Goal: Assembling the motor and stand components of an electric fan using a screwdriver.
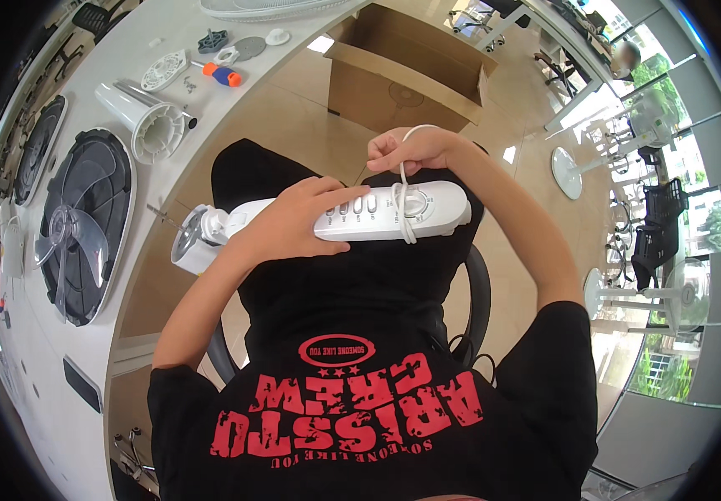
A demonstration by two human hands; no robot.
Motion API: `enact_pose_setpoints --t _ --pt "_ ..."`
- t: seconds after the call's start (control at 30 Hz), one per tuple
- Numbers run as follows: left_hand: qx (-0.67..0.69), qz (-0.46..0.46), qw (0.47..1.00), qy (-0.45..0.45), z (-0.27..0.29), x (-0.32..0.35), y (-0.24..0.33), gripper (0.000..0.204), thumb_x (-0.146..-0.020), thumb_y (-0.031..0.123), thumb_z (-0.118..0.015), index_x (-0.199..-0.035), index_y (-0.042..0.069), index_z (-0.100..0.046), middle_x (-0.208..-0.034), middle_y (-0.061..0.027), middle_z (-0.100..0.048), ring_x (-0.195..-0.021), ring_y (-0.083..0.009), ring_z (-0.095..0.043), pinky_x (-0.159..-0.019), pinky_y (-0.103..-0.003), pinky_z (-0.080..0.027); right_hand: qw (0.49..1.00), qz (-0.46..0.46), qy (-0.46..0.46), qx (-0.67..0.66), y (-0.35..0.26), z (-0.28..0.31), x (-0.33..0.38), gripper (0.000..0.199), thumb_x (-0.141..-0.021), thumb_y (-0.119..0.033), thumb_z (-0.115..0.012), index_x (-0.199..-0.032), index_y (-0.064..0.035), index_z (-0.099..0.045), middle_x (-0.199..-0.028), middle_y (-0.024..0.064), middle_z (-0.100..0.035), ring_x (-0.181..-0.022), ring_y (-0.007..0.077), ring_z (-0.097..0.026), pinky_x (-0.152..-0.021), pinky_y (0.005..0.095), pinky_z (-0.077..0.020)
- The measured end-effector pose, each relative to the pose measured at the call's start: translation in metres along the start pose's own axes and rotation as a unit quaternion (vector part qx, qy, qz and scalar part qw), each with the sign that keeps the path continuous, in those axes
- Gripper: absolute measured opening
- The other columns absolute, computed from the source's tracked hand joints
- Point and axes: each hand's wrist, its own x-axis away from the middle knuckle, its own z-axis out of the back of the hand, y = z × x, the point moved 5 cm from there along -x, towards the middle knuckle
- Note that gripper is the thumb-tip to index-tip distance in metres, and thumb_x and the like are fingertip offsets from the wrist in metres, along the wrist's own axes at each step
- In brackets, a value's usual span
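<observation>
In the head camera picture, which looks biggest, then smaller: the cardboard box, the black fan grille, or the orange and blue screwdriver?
1. Black fan grille, though it lies nearer the camera.
2. Cardboard box.
3. Orange and blue screwdriver, smallest by far.

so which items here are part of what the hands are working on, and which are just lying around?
In hand:
- white plastic fan motor housing with push buttons, gripped by left hand
- white power cord looped over it, pinched by right hand

Lying about:
- black round fan grille with clear blades
- white ribbed plastic tube
- orange-and-blue screwdriver
- open brown cardboard box
</observation>
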Motion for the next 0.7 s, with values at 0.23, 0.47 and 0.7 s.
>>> enact_pose_setpoints --t 0.23,0.47,0.7 --pt "-0.051 0.011 0.998 -0.023 -0.030 -0.007 -0.020 0.083 -0.073 0.030 -0.086 -0.149 0.016 -0.055 -0.114 -0.0122 -0.064 -0.106 -0.0333 -0.063 -0.096 -0.044 -0.050 0.914 0.177 0.293 0.217 -0.052 -0.018 0.035 0.039 -0.091 -0.032 -0.082 -0.076 -0.0150 -0.051 -0.071 -0.0102 -0.043 -0.065 0.0016 -0.039 -0.056 0.0225 -0.0280" --pt "-0.135 0.045 0.987 0.079 -0.031 -0.020 -0.054 0.079 -0.075 0.037 -0.084 -0.146 0.015 -0.057 -0.108 -0.0155 -0.064 -0.100 -0.0362 -0.066 -0.087 -0.045 -0.053 0.803 0.251 0.431 0.326 -0.028 -0.064 0.059 0.039 -0.081 -0.026 -0.090 -0.075 -0.0083 -0.055 -0.070 -0.0031 -0.050 -0.063 0.0054 -0.042 -0.057 0.0252 -0.0341" --pt "-0.074 0.074 0.987 0.125 -0.002 -0.020 -0.066 0.077 -0.074 0.039 -0.085 -0.143 0.014 -0.060 -0.106 -0.0179 -0.065 -0.103 -0.0363 -0.065 -0.089 -0.045 -0.053 0.776 0.481 0.404 0.056 0.054 -0.131 0.037 0.019 -0.094 -0.015 -0.078 -0.100 -0.0010 -0.065 -0.132 0.0150 -0.054 -0.115 0.0277 -0.067 -0.096 0.0373 -0.0543"
